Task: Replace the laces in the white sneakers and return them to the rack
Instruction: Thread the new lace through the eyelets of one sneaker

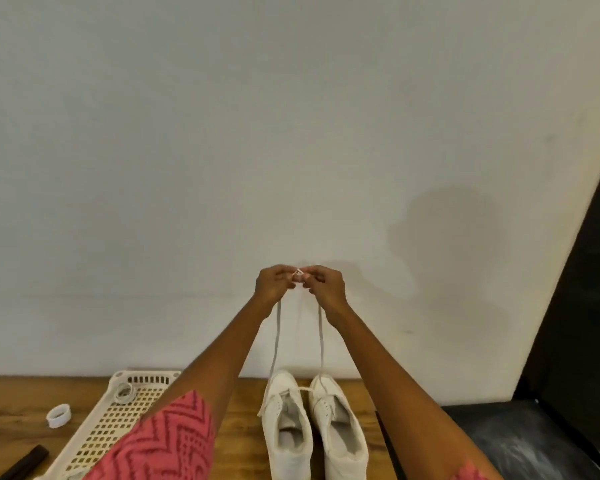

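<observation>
Head view. Both arms reach forward and up toward the wall. Left hand (274,284) and right hand (326,284) meet at the same height, fingertips almost touching, each with fingers curled in a pinch on one end of the white lace (277,337). The two ends come together between the hands; blur makes it hard to say whether they are crossed, aligned, or only held side by side.

Key relation: the lace hangs from the hands in two nearly vertical strands, long axis up-down, left strand under the left hand, right strand under the right. The strands run down to the white sneakers (312,424), which lie directly below and nearer than the hands. The left strand appears to end at the front of the left shoe, the right strand at the front of the right shoe, with a short white piece bridging the two. That may mean one lace spans both shoes, though the eyelets are too small to read. Neither hand is nearer the shoes; both are well apart from them.

Sneakers stand side by side, touching, toes toward the wall, heels near, openings up.

Surface: wooden table (243,427) butted against a plain pale wall (222,133). Left of the shoes, a cream perforated tray (101,434) holding a coiled lace (124,393) at its far end. Further left, a small white roll (59,415); a dark strip (25,462) at the near left edge. Dark floor and a dark panel (579,306) on the right. Patterned pink sleeve (167,441) on the left arm.
</observation>
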A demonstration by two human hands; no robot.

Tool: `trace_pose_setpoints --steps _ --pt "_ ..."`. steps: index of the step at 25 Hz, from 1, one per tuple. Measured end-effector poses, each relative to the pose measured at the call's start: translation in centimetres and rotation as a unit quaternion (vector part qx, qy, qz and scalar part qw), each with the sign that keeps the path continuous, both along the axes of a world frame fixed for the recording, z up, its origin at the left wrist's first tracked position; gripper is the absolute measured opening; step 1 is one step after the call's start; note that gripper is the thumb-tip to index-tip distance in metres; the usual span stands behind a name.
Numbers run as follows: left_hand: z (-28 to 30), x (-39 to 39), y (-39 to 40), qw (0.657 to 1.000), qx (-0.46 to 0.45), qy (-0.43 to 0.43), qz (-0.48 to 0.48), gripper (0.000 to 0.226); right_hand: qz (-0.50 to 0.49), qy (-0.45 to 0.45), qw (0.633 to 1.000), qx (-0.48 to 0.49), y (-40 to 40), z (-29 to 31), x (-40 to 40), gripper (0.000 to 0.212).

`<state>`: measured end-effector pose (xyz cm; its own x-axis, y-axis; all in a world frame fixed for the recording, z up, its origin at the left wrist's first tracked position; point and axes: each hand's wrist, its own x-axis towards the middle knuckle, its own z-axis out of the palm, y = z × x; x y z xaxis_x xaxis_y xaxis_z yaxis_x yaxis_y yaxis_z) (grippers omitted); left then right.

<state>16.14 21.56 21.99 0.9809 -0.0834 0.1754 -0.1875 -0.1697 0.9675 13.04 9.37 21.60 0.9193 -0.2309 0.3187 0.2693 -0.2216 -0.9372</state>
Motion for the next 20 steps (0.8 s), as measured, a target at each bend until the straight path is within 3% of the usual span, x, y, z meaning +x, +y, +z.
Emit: trace_pose_setpoints --steps 4,9,15,20 --pt "7.0 -1.6 -0.4 0.997 -0.034 -0.074 0.012 0.017 -0.046 -0.056 0.996 0.052 0.5 5.8 -1.1 0.01" --pt "11.9 -2.7 -1.0 0.991 -0.089 -0.1 0.026 0.018 -0.075 -0.11 0.99 0.041 1.6 10.0 -1.4 0.01" --pt "12.6 -3.0 -0.6 0.989 -0.083 -0.118 0.036 0.021 -0.097 -0.107 0.988 0.048 2.5 11.4 -0.8 0.011" --pt "12.4 -3.0 -1.1 0.982 -0.164 -0.088 0.042 0.023 -0.106 -0.122 0.985 0.061 3.0 11.4 -0.4 0.009"
